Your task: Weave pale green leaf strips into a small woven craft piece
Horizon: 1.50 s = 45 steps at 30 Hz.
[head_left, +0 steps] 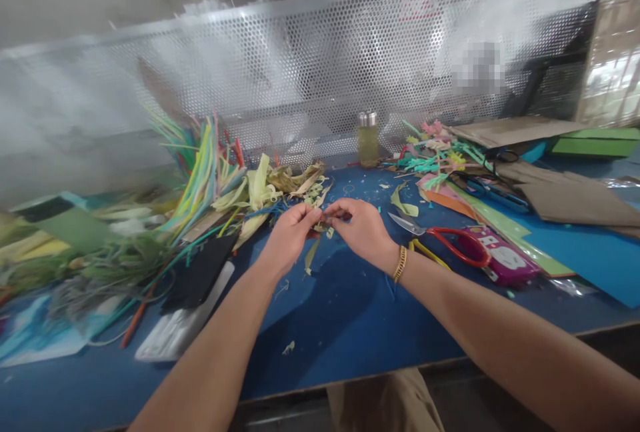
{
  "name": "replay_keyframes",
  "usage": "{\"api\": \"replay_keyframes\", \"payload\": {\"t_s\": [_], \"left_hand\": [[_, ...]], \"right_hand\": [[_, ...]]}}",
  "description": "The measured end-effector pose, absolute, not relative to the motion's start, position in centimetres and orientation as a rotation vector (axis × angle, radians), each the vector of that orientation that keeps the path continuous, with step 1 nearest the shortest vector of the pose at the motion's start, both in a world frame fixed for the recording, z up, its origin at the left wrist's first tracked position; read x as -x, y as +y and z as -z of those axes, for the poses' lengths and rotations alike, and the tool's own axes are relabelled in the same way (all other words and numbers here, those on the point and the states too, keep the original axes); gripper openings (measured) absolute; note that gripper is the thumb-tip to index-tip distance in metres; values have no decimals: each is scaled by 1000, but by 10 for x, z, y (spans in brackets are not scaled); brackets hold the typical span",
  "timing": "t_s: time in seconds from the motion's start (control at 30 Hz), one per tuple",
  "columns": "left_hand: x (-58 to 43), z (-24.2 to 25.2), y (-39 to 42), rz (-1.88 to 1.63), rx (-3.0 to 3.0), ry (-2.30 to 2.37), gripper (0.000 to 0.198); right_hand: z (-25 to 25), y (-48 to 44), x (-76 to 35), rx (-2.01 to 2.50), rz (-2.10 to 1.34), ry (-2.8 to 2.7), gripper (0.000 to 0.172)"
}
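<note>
My left hand (295,225) and my right hand (357,222) meet over the middle of the blue table, fingertips pinched close together. Between them is something small and dark that I cannot make out. A pale green husk strip (311,257) shows just below the fingers; whether it hangs from them or lies on the table I cannot tell. Dried corn husks (260,185) are heaped beyond my left hand. Red-handled scissors (457,242) lie right of my right hand, beside a purple packet (505,259). A yellow-handled tool (427,252) is partly hidden behind my right wrist.
A perforated metal panel (320,65) closes off the back. Before it stands a lidded bottle (369,142). Colourful pipe cleaners (197,179) and a black phone-like slab (200,272) are at left. Pipe-cleaner flowers (445,152), cardboard (580,195) and blue sheets (595,255) lie at right.
</note>
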<state>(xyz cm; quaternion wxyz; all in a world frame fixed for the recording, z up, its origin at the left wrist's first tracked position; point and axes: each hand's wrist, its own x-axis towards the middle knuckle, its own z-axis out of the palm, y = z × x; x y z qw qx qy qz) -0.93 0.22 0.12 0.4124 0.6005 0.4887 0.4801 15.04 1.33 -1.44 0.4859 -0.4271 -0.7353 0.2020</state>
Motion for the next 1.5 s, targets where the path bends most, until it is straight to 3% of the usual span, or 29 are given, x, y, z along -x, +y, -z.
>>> {"api": "replay_keyframes", "payload": {"t_s": [0.3,0.73,1.5], "left_hand": [[13,-11,-2,-1139,-1538,1211,25],[7,-18,-11,-1248,-1894,1450,9],[15,-20,-6,-1412,-1785,1466,14]], "right_hand": [[6,13,-155,1183,-270,-1951,12],[13,16,-146,1124,-976,-1601,16],[-13,-9,-140,974,-1100,-1462,25]]}}
